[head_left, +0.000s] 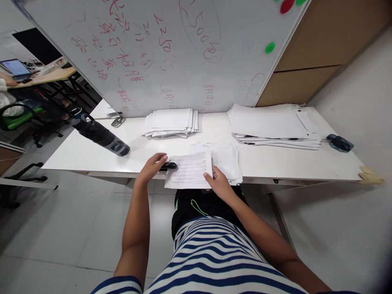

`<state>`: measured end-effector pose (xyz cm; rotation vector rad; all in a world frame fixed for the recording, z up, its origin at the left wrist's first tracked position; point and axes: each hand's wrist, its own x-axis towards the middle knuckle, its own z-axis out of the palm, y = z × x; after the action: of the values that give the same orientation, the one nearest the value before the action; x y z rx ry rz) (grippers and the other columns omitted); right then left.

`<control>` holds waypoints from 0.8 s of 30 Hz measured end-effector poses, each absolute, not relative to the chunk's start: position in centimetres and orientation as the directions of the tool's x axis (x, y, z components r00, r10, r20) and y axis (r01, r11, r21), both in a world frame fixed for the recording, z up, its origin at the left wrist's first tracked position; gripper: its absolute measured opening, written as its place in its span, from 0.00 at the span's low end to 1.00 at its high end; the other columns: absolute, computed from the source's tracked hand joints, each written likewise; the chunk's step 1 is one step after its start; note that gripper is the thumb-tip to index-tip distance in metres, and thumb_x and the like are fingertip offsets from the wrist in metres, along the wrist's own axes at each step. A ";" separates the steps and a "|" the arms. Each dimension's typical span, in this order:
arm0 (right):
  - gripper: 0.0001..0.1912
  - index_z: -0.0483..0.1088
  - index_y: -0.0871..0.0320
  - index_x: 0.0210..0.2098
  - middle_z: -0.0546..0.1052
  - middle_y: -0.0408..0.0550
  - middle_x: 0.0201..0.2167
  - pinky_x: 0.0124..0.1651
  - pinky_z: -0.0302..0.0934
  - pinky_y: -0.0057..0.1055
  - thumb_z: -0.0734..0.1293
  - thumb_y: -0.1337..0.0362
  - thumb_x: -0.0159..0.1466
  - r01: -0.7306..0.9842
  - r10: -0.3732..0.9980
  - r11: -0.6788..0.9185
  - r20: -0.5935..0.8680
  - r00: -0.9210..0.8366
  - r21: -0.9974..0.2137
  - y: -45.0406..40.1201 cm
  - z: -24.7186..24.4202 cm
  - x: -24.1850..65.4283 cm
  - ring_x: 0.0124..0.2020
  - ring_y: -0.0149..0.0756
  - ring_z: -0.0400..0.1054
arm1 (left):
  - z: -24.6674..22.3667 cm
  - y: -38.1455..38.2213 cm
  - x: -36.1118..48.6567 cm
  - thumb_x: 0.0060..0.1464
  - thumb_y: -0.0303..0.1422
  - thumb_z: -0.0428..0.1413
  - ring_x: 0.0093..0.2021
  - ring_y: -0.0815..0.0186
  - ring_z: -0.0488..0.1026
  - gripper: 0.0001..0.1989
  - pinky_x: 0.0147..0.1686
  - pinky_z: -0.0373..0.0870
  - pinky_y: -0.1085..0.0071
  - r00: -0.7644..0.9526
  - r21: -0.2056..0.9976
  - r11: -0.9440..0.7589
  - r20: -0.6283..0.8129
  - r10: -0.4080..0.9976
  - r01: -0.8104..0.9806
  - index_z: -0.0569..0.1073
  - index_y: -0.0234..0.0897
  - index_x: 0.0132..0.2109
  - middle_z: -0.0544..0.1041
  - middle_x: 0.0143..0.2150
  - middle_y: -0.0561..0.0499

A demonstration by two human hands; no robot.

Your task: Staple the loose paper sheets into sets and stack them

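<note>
My right hand pinches the right edge of a printed paper sheet, thumb on top. The sheet is held over the table's front edge, and whether more sheets lie under it I cannot tell. At its left edge sits a black stapler, its front end overlapping the paper. My left hand is closed about the stapler's rear, with the fingers partly hidden. Just right of the held sheet, partly beneath it, lies a loose pile of printed papers.
On the white table are a left paper stack, a larger right stack, a dark bottle, a mouse and a dark blue object. A whiteboard stands behind. A person's arm shows far left.
</note>
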<state>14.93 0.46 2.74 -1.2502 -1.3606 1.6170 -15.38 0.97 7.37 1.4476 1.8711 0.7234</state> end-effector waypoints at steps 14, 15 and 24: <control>0.30 0.61 0.54 0.62 0.78 0.43 0.27 0.19 0.66 0.32 0.67 0.55 0.62 0.135 0.904 -0.273 -0.301 -0.302 -0.953 0.2 3.5 15.3 0.18 0.35 0.71 | 3.9 7.3 -11.1 0.61 0.54 0.44 0.69 0.41 0.51 0.25 0.63 0.38 0.34 -0.261 0.466 0.227 0.009 0.965 0.855 0.72 0.43 0.52 0.68 0.63 0.39; 0.30 0.61 0.54 0.62 0.78 0.43 0.27 0.19 0.66 0.32 0.67 0.55 0.62 0.136 0.903 -0.273 -0.302 -0.306 -0.952 0.1 3.5 15.3 0.18 0.35 0.71 | 3.6 7.3 -11.0 0.61 0.54 0.44 0.70 0.41 0.49 0.25 0.63 0.38 0.34 -0.266 0.458 0.233 0.008 0.964 0.858 0.72 0.42 0.53 0.67 0.64 0.39; 0.31 0.59 0.52 0.64 0.80 0.48 0.37 0.21 0.68 0.33 0.66 0.53 0.63 0.129 0.885 -0.303 -0.329 -0.330 -0.944 0.1 3.1 15.3 0.20 0.34 0.71 | 3.3 7.1 -10.1 0.62 0.47 0.46 0.71 0.40 0.47 0.22 0.65 0.37 0.37 -0.277 0.363 0.235 0.068 0.959 0.902 0.71 0.39 0.53 0.67 0.63 0.36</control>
<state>15.30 0.08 3.10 -1.3204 -1.3564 1.6918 -10.14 7.13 3.27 1.7762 2.3299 0.5005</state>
